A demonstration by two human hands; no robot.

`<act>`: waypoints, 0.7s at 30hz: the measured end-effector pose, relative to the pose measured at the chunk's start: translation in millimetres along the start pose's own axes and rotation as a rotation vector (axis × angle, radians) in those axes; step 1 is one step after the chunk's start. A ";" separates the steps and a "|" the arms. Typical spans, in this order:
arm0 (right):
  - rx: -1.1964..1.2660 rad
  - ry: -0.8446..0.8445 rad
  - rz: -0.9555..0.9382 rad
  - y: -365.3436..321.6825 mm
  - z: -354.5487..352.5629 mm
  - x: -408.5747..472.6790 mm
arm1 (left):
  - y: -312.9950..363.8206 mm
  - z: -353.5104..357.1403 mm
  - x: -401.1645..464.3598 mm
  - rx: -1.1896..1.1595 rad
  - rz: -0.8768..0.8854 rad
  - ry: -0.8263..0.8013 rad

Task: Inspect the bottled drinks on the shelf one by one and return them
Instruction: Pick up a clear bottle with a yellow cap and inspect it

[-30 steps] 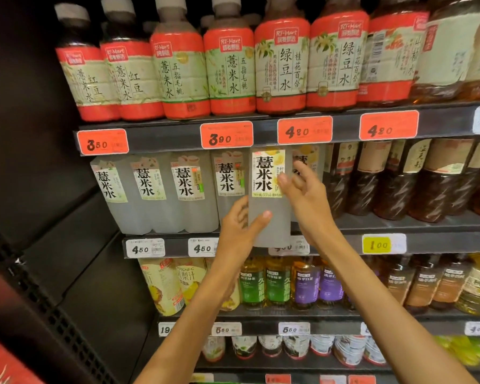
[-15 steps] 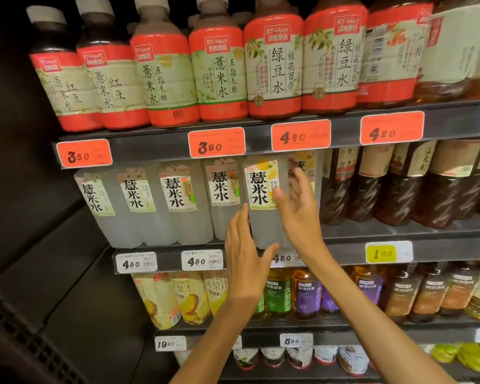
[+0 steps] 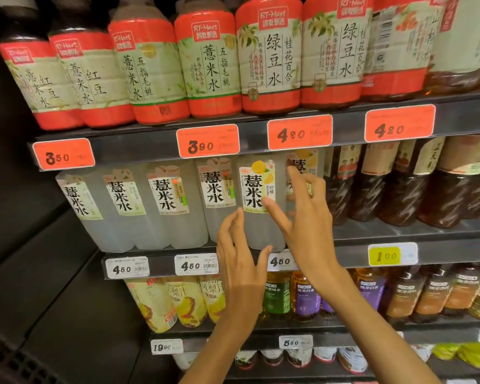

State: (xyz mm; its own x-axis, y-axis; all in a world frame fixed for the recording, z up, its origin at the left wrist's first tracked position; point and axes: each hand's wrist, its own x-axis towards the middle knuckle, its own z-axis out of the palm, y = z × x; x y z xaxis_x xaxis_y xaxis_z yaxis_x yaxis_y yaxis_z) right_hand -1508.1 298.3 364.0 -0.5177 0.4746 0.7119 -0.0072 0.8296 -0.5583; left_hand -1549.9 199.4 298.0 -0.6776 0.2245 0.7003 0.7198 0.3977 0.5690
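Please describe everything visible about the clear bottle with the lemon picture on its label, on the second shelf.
The lemon-label bottle looks like clear plastic holding pale, cloudy liquid. Its white label bears bold black characters and yellow lemon art at the top. It stands upright at the front edge of the second shelf, above a 4.50 price tag. The right hand has its thumb at the label; the left hand has its thumb near the base. Both hands' fingers are straight.

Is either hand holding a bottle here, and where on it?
Neither grips anything. The right hand only touches the clear lemon-labelled plastic bottle at its label; the left hand is open.
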 end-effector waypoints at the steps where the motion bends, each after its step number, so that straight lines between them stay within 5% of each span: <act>1: -0.009 -0.007 0.004 0.7 0.4 0.5 | 0.9 0.3 0.2 0.013 -0.003 0.005; 21: -0.197 -0.011 -0.034 4.2 -1.7 12.6 | 17.1 15.3 11.4 0.199 -0.080 -0.011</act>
State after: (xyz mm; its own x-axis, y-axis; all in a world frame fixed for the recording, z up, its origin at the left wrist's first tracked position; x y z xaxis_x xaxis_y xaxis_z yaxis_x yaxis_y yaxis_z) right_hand -1513.2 308.3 371.3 -0.5297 0.4428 0.7234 0.1425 0.8873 -0.4387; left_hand -1547.7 222.4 309.1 -0.7337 0.1949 0.6510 0.6208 0.5818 0.5255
